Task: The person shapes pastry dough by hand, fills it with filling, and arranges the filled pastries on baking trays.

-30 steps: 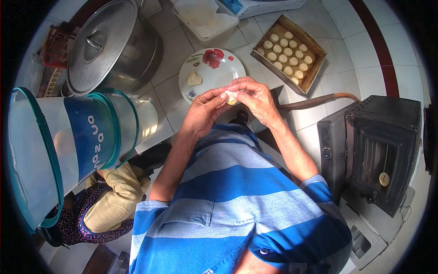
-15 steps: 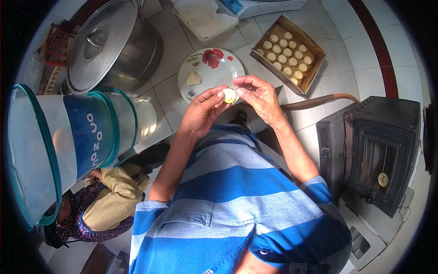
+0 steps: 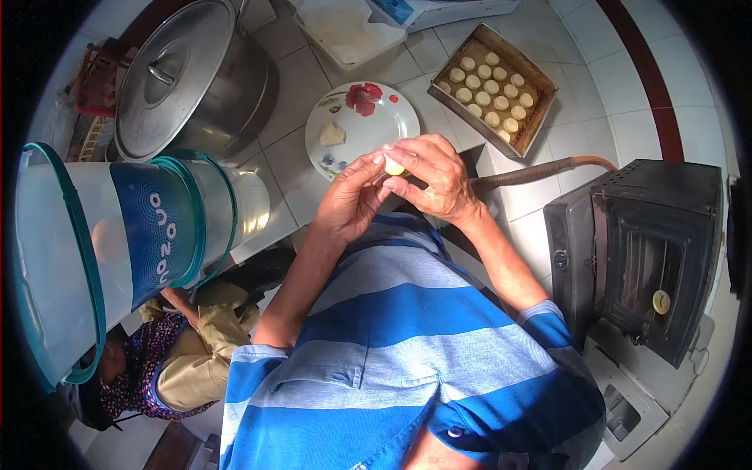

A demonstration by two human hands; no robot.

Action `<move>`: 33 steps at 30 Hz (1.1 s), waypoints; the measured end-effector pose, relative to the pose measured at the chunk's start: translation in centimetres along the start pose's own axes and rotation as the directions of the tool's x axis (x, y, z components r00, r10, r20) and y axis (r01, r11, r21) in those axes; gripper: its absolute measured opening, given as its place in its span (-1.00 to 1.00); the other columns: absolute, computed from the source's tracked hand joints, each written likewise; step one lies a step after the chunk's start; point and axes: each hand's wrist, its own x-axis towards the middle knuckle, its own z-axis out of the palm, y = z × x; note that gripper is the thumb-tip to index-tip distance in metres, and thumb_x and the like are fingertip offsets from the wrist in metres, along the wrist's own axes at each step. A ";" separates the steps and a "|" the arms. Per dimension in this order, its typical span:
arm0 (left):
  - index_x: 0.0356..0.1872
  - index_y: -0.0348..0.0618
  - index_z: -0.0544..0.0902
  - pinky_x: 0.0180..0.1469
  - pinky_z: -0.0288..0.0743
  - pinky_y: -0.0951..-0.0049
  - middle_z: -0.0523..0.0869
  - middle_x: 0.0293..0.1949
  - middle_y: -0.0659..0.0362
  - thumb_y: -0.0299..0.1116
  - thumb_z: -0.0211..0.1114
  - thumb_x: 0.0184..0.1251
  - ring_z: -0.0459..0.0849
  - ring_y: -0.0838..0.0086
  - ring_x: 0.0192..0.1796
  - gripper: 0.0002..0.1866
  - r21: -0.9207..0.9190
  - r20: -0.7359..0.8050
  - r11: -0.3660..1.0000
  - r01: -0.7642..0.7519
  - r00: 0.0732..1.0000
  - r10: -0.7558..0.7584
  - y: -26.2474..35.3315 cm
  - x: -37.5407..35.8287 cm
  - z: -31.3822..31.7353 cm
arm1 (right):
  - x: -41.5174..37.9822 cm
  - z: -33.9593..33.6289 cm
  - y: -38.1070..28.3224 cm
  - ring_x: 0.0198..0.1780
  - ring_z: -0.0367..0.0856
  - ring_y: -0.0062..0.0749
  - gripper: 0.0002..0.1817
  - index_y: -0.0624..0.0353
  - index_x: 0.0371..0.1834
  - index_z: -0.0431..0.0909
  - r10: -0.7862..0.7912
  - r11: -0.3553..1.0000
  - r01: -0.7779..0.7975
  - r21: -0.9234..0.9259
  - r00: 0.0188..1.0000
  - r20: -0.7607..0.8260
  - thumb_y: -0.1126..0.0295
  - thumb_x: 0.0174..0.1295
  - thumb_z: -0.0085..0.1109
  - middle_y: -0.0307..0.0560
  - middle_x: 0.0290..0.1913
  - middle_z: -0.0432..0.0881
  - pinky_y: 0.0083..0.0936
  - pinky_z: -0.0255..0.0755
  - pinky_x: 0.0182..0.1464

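A small pale dough piece (image 3: pixel 394 167) with some yellow on it is held between both hands, just over the near edge of a floral plate (image 3: pixel 372 119). My left hand (image 3: pixel 350 196) pinches it from the left with thumb and forefinger. From the right, my right hand (image 3: pixel 435 178) curves its fingers and thumb around the same piece. On the plate's left part lies a pale lump of dough (image 3: pixel 332 133). Behind and to the right, a rectangular metal tray (image 3: pixel 539 142) holds several round pale dough pieces (image 3: pixel 500 103) in rows.
A large lidded pot (image 3: pixel 176 74) stands at the back left, above clear buckets with teal rims (image 3: pixel 182 223). A white container (image 3: pixel 345 35) is at the back. A dark oven (image 3: pixel 654 251) stands right, beside a hose (image 3: pixel 533 173). Another person (image 3: pixel 184 356) is at lower left.
My right hand has moved left and closed around the dough piece, covering more of it. The other person's arm and legs have shifted slightly.
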 end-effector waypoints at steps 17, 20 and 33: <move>0.24 -0.33 0.45 -0.11 0.69 0.53 0.76 -0.08 0.06 -0.45 0.36 0.40 0.76 0.50 -0.13 -0.55 0.271 -0.131 0.962 -0.025 0.989 0.063 1.5 -0.2 0.1 | 0.0 0.6 -0.6 0.12 0.54 -0.12 -0.22 0.01 0.48 0.38 0.198 0.927 -0.247 0.282 0.962 0.190 0.24 0.14 0.43 -0.06 0.18 0.64 -0.21 0.37 0.29; 0.26 -0.35 0.44 -0.08 0.68 0.52 0.76 -0.08 0.09 -0.45 0.35 0.41 0.76 0.50 -0.11 -0.53 0.388 -0.127 0.920 -0.058 0.985 0.115 1.1 -0.2 0.1 | 0.2 0.9 -0.9 0.14 0.54 -0.11 -0.22 0.01 0.49 0.37 0.156 0.944 -0.188 0.272 0.979 0.133 0.25 0.15 0.42 -0.07 0.18 0.64 -0.21 0.35 0.31; 0.23 -0.40 0.54 0.13 0.72 0.48 0.71 0.02 0.05 -0.40 0.21 0.54 0.73 0.43 0.07 -0.64 0.155 -0.064 0.986 -0.066 0.995 0.077 1.6 -0.5 -0.8 | 1.3 0.4 -1.1 0.15 0.55 -0.06 -0.44 0.06 0.22 0.61 0.234 0.928 -0.229 0.294 0.972 0.019 0.27 0.11 0.48 -0.04 0.19 0.59 -0.22 0.45 0.23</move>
